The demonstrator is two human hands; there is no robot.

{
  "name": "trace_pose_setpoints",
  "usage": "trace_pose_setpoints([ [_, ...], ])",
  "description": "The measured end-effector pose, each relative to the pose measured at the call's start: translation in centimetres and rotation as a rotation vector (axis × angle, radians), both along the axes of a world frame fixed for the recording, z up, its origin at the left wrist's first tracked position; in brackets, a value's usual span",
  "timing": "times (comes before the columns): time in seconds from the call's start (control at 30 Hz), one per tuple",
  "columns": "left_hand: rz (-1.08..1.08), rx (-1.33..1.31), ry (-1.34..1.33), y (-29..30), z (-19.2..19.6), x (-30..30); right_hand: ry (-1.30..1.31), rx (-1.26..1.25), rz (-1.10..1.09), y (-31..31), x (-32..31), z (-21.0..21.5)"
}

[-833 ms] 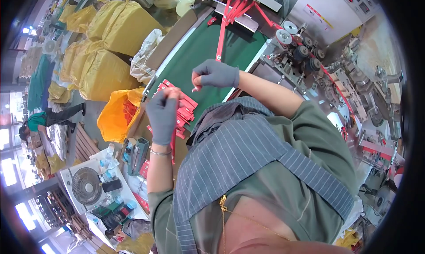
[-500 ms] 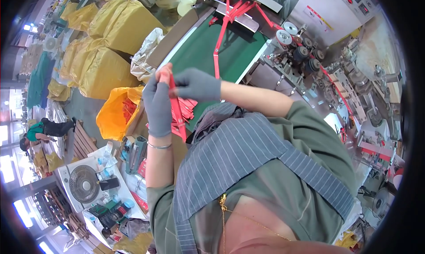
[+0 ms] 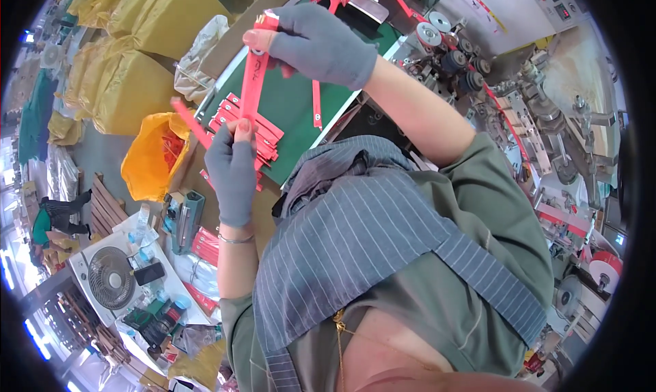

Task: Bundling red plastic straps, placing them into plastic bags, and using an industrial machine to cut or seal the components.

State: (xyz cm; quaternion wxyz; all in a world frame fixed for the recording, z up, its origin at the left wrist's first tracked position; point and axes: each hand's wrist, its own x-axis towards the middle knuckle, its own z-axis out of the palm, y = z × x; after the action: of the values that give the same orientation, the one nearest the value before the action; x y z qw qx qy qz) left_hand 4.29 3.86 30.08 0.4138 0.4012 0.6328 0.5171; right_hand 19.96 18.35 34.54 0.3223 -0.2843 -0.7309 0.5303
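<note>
A flat red strip with dark print (image 3: pixel 253 84) is stretched upright between my gloved hands. My left hand (image 3: pixel 234 170) pinches its lower end between thumb and fingers. Higher up, my right hand (image 3: pixel 321 47) grips the top end, its thumb pressed on the strip. Another red length (image 3: pixel 191 122) slants out beside my left hand; whether that hand holds it I cannot tell. Behind and below, a pile of red strips (image 3: pixel 270 142) lies at the near edge of the green belt (image 3: pixel 290 108). A separate red band (image 3: pixel 316 105) hangs down over the belt.
An orange bag (image 3: pixel 140 163) with red pieces inside stands at the left, with large yellow wrapped bundles (image 3: pixel 126 95) beyond it. Machine rollers (image 3: pixel 454 60) guide red band at the right. A fan (image 3: pixel 111 277) lies at the lower left; another person (image 3: pixel 58 218) is farther off.
My hands have moved apart, the right one up and the left one down, with the strip now drawn out between them. The view has shifted, and the strip pile shows more fully.
</note>
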Motion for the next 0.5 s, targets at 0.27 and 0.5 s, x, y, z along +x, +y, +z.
trace_pose_setpoints([
  [0.27, 0.000, -0.137, -0.528, -1.6, 0.1, 1.3, 0.393, -0.367, -0.066, -0.7, -0.9, -3.7],
  [0.5, -0.178, -0.140, -0.987, -2.8, -1.1, 0.9, 0.060, -0.373, 0.249, -3.2, -1.2, -4.9],
])
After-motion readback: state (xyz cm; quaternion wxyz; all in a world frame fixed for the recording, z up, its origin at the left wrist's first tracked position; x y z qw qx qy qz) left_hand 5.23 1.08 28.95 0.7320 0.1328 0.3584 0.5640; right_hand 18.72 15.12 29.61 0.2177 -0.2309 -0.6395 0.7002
